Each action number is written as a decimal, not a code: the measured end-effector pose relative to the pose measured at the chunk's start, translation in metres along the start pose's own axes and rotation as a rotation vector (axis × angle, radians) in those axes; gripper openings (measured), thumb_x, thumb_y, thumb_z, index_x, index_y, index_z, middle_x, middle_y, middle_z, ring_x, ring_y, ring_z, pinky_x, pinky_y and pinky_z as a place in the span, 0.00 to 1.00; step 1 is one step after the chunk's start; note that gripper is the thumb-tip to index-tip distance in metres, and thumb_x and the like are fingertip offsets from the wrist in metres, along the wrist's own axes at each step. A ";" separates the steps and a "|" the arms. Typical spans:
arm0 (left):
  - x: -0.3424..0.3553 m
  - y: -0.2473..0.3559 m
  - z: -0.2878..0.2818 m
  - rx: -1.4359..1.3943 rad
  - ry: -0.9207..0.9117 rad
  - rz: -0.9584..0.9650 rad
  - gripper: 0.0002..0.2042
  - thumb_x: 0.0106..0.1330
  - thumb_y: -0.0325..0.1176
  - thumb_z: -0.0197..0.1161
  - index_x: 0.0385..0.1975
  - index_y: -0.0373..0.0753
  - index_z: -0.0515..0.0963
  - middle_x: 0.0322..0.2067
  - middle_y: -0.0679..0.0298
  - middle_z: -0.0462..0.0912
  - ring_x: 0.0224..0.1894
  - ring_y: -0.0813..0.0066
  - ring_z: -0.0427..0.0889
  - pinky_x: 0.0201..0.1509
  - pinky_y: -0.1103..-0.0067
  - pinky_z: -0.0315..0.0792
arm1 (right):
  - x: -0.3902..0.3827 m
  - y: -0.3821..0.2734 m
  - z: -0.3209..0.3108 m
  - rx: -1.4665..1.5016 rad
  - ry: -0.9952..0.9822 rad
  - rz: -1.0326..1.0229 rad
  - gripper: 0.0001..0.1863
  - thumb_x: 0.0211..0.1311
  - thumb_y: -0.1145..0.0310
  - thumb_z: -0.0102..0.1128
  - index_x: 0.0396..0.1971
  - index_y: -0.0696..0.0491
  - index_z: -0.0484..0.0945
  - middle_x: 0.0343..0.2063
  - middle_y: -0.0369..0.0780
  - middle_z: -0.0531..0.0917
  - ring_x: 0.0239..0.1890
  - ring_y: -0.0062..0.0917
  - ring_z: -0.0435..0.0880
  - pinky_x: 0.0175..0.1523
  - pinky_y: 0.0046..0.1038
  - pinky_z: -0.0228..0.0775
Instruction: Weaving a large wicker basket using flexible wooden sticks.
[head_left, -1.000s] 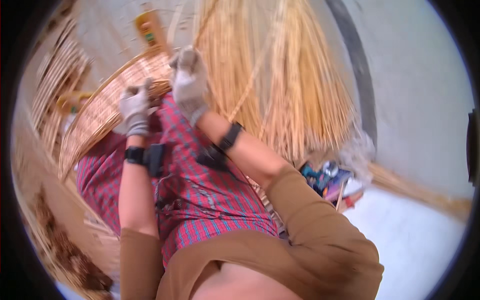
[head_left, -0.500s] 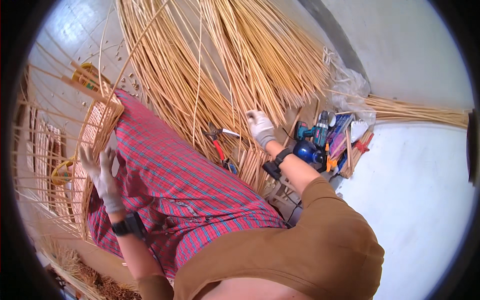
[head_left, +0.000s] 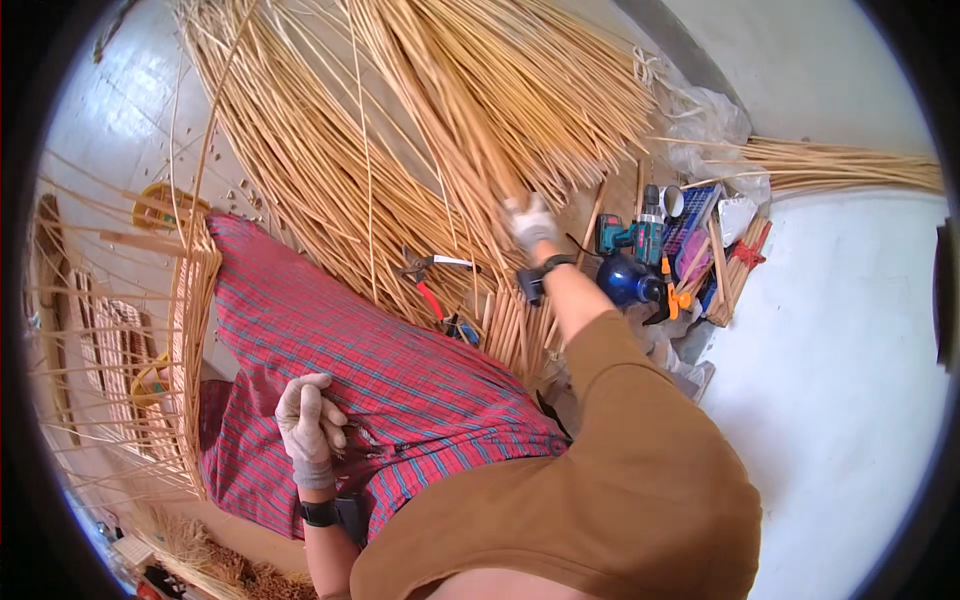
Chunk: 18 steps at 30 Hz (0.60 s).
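My right hand [head_left: 528,222], in a pale work glove with a black wristband, reaches out to the near ends of a big fan of long rattan reeds [head_left: 420,120] on the floor. Its fingers are curled around a few of them. Resting on the red plaid cloth [head_left: 380,370] over my lap is my left hand [head_left: 310,428], also gloved, with loose fingers and nothing in it. A half-woven rattan basket [head_left: 190,330] with upright stakes stands just left of the cloth.
Red-handled pliers [head_left: 430,280] lie on the reeds beside short cut sticks [head_left: 515,325]. A teal cordless drill [head_left: 630,235], a blue round object [head_left: 620,282] and small tools sit to the right. A second reed bundle [head_left: 850,165] and a plastic bag [head_left: 710,130] lie further right.
Both hands left the basket rim. My right hand swung out to the reed ends, and my left hand dropped from the basket's edge onto the plaid cloth.
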<state>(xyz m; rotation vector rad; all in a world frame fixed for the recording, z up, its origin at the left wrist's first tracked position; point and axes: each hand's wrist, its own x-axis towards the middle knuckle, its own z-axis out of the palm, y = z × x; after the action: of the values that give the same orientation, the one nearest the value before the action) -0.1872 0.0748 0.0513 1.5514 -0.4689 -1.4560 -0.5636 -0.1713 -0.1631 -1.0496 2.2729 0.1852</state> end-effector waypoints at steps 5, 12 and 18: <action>0.000 -0.003 -0.001 0.014 0.075 0.017 0.13 0.81 0.37 0.53 0.46 0.33 0.79 0.15 0.64 0.79 0.06 0.85 0.65 0.09 0.87 0.58 | -0.097 -0.042 0.106 -0.079 -0.219 -0.366 0.51 0.62 0.36 0.61 0.76 0.53 0.56 0.60 0.62 0.73 0.54 0.48 0.84 0.56 0.46 0.77; 0.001 0.000 0.008 0.087 0.110 0.012 0.14 0.81 0.38 0.52 0.45 0.33 0.79 0.14 0.64 0.78 0.05 0.84 0.62 0.09 0.86 0.57 | -0.059 -0.028 0.114 0.019 -0.515 -0.609 0.37 0.64 0.38 0.57 0.54 0.60 0.78 0.46 0.60 0.85 0.50 0.54 0.85 0.56 0.46 0.77; -0.006 0.011 0.015 0.151 0.147 -0.030 0.14 0.82 0.39 0.51 0.46 0.34 0.78 0.13 0.65 0.75 0.06 0.84 0.62 0.09 0.85 0.56 | 0.015 0.028 0.023 -0.240 -0.022 -0.592 0.33 0.66 0.46 0.59 0.65 0.50 0.69 0.52 0.55 0.83 0.51 0.48 0.84 0.54 0.46 0.77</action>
<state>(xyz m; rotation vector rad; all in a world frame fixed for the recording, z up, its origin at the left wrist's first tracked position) -0.1991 0.0681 0.0658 1.7779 -0.4789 -1.3431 -0.5803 -0.1540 -0.1940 -1.7817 1.8524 0.2206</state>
